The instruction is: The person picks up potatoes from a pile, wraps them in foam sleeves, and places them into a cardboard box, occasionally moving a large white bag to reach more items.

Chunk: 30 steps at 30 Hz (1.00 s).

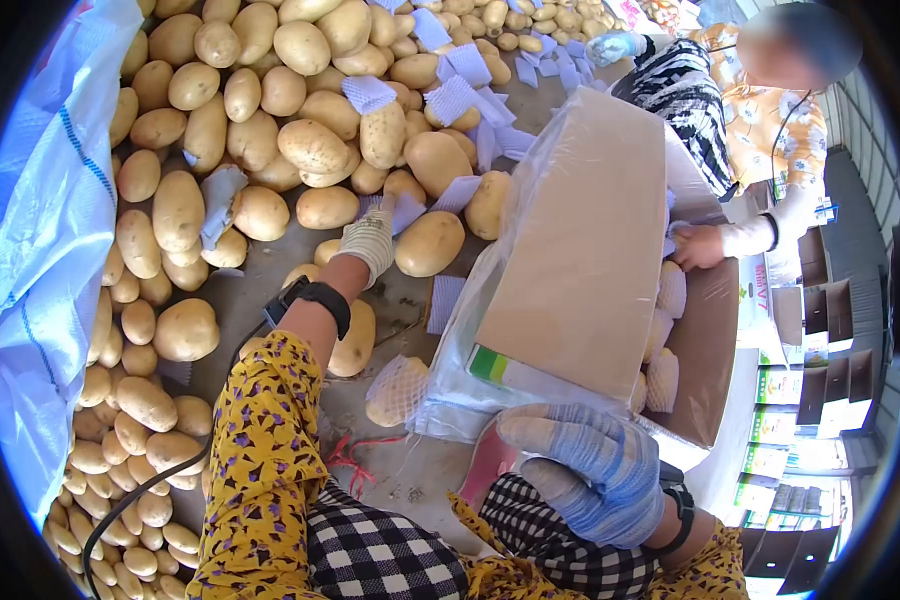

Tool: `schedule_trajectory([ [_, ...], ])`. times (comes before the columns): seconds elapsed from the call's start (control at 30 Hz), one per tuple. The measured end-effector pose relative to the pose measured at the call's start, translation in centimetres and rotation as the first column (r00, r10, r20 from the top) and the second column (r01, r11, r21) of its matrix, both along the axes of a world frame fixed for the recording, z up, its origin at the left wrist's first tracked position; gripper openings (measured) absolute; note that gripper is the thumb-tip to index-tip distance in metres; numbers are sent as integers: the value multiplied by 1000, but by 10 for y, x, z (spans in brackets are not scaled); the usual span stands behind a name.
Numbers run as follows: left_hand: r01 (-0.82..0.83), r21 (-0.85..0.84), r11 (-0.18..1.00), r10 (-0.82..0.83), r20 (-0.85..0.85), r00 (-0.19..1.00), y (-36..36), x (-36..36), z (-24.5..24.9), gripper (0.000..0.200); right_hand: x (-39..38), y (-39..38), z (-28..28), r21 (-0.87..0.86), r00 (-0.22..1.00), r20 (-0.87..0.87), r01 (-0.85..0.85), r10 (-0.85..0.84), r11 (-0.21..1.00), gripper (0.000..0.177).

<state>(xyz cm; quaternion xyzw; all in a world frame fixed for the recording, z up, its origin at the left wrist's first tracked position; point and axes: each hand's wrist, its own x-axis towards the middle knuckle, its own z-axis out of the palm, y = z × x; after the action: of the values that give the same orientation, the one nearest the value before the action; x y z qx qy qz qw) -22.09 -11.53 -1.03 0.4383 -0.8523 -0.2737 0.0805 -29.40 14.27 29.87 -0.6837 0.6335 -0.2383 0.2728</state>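
My left hand (370,243), in a white glove, reaches down among the potatoes. Its fingers close on the edge of a purple foam sleeve (405,212), beside a large potato (430,244). My right hand (590,470), in a blue and white glove, is held low, near the front end of the carton. Its fingers are apart and nothing shows between them. Potatoes in foam sleeves (662,380) lie inside the carton (705,340), partly hidden by its raised flap (580,250). A sleeved potato (397,391) rests on the ground left of the carton.
A big potato pile (180,210) covers the left and back, with a white-blue plastic sheet (45,230) along its left edge. Loose foam sleeves (465,65) lie scattered. A co-worker (770,120) sits across the carton, one bare hand (700,246) at its rim. Stacked boxes (780,385) stand right.
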Motion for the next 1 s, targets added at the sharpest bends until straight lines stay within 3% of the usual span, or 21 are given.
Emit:
schedule_trajectory([
  [0.07, -4, 64, 998, -1, 82, 997, 0, 0, -2, 53, -4, -1, -5, 13, 1000, 11, 7, -7, 1000, 34],
  [0.17, -103, 81, 991, 125, -338, 933, 29, 27, 20, 43, -10, -2, -7, 3, 999, 36, 19, -19, 1000, 36],
  [0.23, 18, 289, 957, 125, -466, 876, 62, 51, 94, 42, -7, -1, -4, -21, 989, -113, 91, -93, 996, 39],
  [0.3, 325, 503, 801, 59, -607, 793, 98, 71, 146, 44, -1, -2, -4, -72, 977, -170, 115, -126, 991, 43],
  [0.37, 493, 342, 800, -209, -612, 763, 125, 88, 175, 45, 4, -9, -2, -154, 980, -159, 92, -117, 984, 48],
  [0.47, 664, 266, 699, -251, -778, 576, 143, 99, 187, 42, 8, -5, -2, -168, 968, -247, -71, 28, 983, 52],
  [0.6, 667, 588, 457, 102, -780, 618, 147, 115, 200, 39, 14, 1, 2, -263, 895, -440, -201, 68, 944, 44],
  [0.73, 661, 667, 343, 360, -743, 564, 156, 121, 195, 37, 25, 4, 12, -253, 877, -467, -253, 111, 934, 46],
  [0.87, 655, 678, 334, 411, -730, 546, 160, 126, 195, 39, 32, 5, 13, -268, 883, -450, -274, 132, 923, 47],
  [1.0, 684, 536, 494, 200, -836, 511, 159, 132, 196, 38, 47, 0, 13, -282, 946, -322, -132, 36, 950, 47],
])
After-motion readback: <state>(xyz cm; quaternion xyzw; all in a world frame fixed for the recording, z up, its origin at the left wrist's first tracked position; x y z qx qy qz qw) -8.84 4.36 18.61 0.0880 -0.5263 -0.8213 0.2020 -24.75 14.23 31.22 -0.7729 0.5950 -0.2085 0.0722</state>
